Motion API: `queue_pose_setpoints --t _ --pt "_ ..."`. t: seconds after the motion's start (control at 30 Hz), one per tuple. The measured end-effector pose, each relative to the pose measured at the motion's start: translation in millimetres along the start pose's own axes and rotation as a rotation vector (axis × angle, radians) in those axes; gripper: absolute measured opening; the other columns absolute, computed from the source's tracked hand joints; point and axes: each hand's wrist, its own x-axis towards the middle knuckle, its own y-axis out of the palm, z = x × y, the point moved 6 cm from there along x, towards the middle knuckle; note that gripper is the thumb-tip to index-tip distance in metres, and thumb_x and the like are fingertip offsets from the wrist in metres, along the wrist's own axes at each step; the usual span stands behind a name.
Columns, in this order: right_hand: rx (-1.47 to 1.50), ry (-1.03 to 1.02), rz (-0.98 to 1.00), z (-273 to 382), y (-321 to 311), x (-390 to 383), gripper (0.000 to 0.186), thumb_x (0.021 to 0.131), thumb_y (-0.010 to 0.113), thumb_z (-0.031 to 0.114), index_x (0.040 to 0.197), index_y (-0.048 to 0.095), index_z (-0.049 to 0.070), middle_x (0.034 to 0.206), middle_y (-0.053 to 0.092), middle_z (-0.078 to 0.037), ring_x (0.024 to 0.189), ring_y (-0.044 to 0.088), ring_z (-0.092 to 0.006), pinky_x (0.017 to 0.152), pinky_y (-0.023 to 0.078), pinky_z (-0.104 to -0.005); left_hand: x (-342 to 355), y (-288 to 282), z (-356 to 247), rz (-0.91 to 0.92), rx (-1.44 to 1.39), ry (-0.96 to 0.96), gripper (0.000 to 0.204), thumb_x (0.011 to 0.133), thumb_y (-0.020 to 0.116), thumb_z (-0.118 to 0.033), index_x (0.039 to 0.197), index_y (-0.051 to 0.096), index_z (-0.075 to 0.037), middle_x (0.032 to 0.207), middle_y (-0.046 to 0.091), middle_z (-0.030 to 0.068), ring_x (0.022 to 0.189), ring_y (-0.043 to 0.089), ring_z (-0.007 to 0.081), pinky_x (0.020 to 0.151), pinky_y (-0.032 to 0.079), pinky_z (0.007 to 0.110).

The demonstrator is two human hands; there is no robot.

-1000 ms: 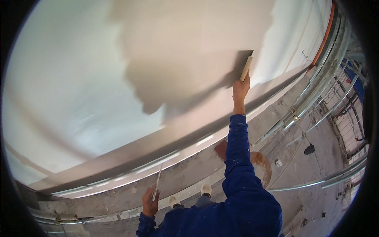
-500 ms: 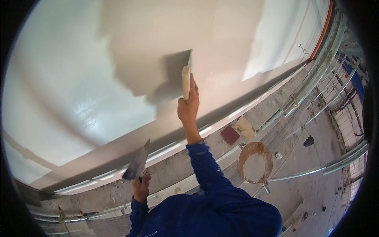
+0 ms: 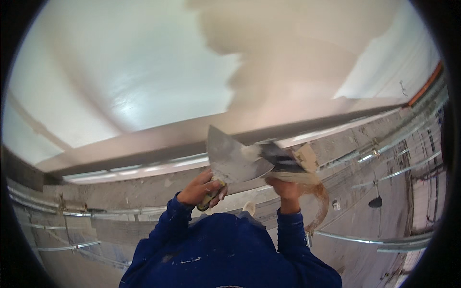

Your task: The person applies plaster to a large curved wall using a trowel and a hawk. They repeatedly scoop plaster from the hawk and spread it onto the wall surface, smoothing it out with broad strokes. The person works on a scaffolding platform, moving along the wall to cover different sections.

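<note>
My left hand (image 3: 198,188) is closed around the yellow-and-black handle of a wide putty knife (image 3: 235,158), its grey blade smeared with pale filler. In my right hand (image 3: 286,189) is a flat trowel (image 3: 294,178) with a pale wooden grip, blurred by motion. The two blades meet or overlap in front of my chest, with a pale lump of filler where they come together; whether they touch I cannot tell. Beyond them stands the wall (image 3: 158,81), shiny white on the left. A duller beige patch of filler (image 3: 297,57) spreads over its middle and right.
Behind my right hand shows part of a rusty round pan (image 3: 322,204). A beige square piece (image 3: 307,156) lies near the wall's foot. Metal scaffold tubes (image 3: 345,237) run to the right, and more tubes (image 3: 96,214) cross on the left above the dusty floor.
My right hand has come down off the wall with the trowel. My left hand has moved right, bringing the putty knife to the trowel. The view has also shifted.
</note>
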Motion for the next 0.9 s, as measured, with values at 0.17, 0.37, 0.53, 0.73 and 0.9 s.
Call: queue_pose_setpoints --t 0.17,0.37,0.53,0.73,0.9 --pt "0.170 0.079 0.071 -47.6 -36.9 16.0 0.035 0.058 0.059 -0.001 0.093 0.053 0.002 0.080 0.055 -0.004 0.076 0.052 -0.0149 0.064 0.044 -0.0276 29.0 21.4 -6.3 -0.074 -0.175 0.134 0.046 0.079 0.056 -0.034 0.106 0.037 -0.001 0.062 0.048 0.0095 0.039 0.044 0.0137 0.035 0.037 0.024" --pt "0.044 -0.056 -0.696 -52.7 -214.2 131.0 0.025 0.063 0.049 0.001 0.086 0.053 -0.008 0.069 0.055 -0.008 0.061 0.051 -0.0145 0.051 0.041 -0.0275 46.6 24.3 12.3 -0.255 -0.125 0.194 0.053 0.076 0.059 -0.039 0.104 0.037 0.001 0.060 0.048 0.0091 0.035 0.042 0.0142 0.032 0.036 0.025" --pt "-0.230 -0.222 -0.948 -20.9 -311.2 236.0 0.050 0.064 0.040 -0.006 0.114 0.045 -0.002 0.085 0.058 -0.015 0.075 0.056 -0.0247 0.068 0.043 -0.0312 36.5 16.7 35.9 -0.353 -0.098 0.144 0.047 0.076 0.058 -0.039 0.094 0.042 0.002 0.057 0.047 0.0071 0.036 0.045 0.0147 0.032 0.037 0.025" --pt "-0.259 -0.294 -0.951 -11.6 -301.7 287.3 0.064 0.065 0.037 -0.011 0.127 0.036 0.007 0.119 0.047 -0.017 0.110 0.046 -0.0288 0.092 0.036 -0.0318 12.9 -3.1 51.4 -0.427 -0.239 0.106 0.042 0.078 0.056 -0.033 0.093 0.041 0.003 0.056 0.046 0.0075 0.035 0.043 0.0152 0.031 0.036 0.026" --pt "-0.247 -0.310 -0.947 -4.1 -249.5 278.6 0.067 0.066 0.037 -0.011 0.130 0.034 0.011 0.117 0.047 -0.017 0.108 0.047 -0.0300 0.090 0.037 -0.0342 -6.3 -26.6 48.5 -0.402 -0.207 0.131 0.041 0.078 0.055 -0.032 0.096 0.040 0.001 0.060 0.047 0.0090 0.037 0.044 0.0155 0.033 0.038 0.027"
